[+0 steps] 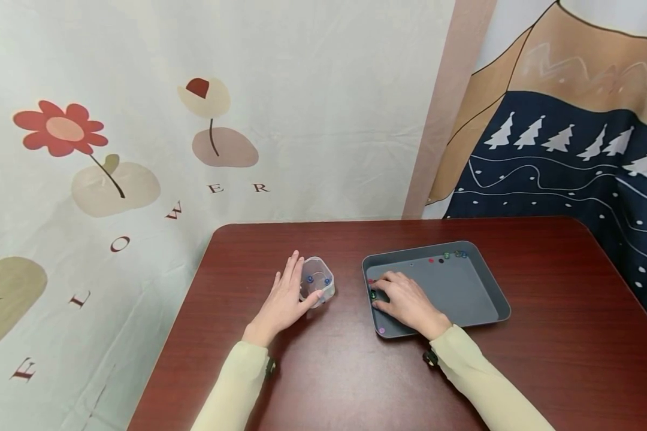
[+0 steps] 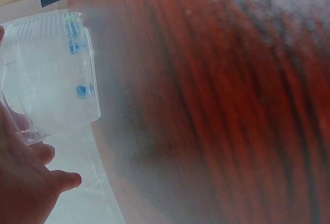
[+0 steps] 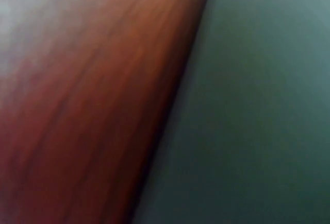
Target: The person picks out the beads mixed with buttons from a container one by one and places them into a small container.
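My left hand [image 1: 284, 297] holds a clear plastic cup [image 1: 327, 294] upright on the table, thumb across its near side and fingers along its left. Blue beads [image 2: 81, 91] lie at the bottom of the cup. My right hand [image 1: 407, 301] reaches into the left part of a grey tray [image 1: 458, 293]. Its thumb and index fingertip stand apart on either side of a dark green bead [image 1: 373, 295]. A red bead [image 1: 371, 281] is right by the fingers, and a purple bead [image 1: 381, 330] lies in the near left corner. The right wrist view shows no hand.
Along the tray's far side lie a red bead [image 1: 431, 260], a black bead [image 1: 441, 261] and several green and blue beads [image 1: 447, 255]. The tray has a raised rim. Wall cloths hang behind the reddish-brown table [image 1: 345, 383].
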{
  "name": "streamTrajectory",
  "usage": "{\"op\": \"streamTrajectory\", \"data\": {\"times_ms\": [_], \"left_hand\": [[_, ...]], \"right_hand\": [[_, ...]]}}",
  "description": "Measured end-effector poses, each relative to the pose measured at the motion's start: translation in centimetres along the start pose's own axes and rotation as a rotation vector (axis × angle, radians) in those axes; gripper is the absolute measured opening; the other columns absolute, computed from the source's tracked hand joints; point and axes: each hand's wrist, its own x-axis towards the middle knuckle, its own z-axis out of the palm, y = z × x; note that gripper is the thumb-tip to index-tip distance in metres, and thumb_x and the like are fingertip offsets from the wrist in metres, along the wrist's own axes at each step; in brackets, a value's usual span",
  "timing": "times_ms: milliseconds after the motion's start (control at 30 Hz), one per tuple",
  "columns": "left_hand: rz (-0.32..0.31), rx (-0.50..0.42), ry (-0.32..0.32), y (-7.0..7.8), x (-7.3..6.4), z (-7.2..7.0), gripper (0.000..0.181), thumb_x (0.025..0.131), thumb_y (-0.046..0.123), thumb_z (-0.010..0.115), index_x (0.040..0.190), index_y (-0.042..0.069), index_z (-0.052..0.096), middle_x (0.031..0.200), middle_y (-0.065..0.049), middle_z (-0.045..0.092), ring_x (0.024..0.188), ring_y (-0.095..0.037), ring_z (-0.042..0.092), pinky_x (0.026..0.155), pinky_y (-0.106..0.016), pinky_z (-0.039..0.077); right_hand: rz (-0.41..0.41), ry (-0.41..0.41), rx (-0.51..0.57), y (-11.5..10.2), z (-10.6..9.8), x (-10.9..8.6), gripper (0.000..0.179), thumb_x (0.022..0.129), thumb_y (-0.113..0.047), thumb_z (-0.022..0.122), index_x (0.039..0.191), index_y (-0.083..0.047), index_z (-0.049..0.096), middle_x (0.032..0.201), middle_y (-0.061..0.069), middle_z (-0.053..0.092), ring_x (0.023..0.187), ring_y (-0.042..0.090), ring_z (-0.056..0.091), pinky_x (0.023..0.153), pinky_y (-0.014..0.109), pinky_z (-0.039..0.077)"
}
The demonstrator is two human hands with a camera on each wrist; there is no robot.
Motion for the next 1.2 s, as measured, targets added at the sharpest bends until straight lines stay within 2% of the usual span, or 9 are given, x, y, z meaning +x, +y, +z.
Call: {"op": "streamTrajectory", "data": {"times_ms": [567, 933, 1200], "left_hand": [[-0.005, 0.002, -0.004, 0.2, -0.3, -0.2, 0.095, 0.099, 0.056, 0.061, 0.162, -0.003, 0.022, 0.172, -0.015, 0.011, 0.157, -0.040, 0.015, 0.120, -0.065, 0.021], [0.003, -0.006, -0.002, 0.1, -0.3, -0.1, 0.094, 0.099, 0.055, 0.061, 0.162, -0.003, 0.022, 0.172, -0.016, 0.012, 0.157, -0.040, 0.015, 0.120, -0.066, 0.020], [0.008, 0.000, 0.008, 0.3, -0.3, -0.2, 0.094, 0.098, 0.054, 0.063, 0.162, -0.004, 0.023, 0.172, -0.017, 0.013, 0.156, -0.042, 0.017, 0.119, -0.067, 0.021]], "right_hand": [[-0.018, -0.002, -0.042, -0.1, 0.3, 0.2, 0.014, 0.089, -0.021, 0.084, 0.100, -0.016, 0.077, 0.116, 0.008, 0.065, 0.105, 0.030, 0.061, 0.086, 0.048, 0.053], [0.005, -0.004, 0.020, 0.0, -0.2, -0.1, 0.015, 0.092, -0.020, 0.081, 0.104, -0.013, 0.077, 0.116, 0.008, 0.067, 0.104, 0.028, 0.063, 0.088, 0.047, 0.054], [0.017, 0.038, 0.077, -0.2, -1.0, -0.4, 0.017, 0.092, -0.019, 0.080, 0.107, -0.013, 0.077, 0.112, 0.004, 0.068, 0.103, 0.025, 0.065, 0.087, 0.045, 0.055]]}}
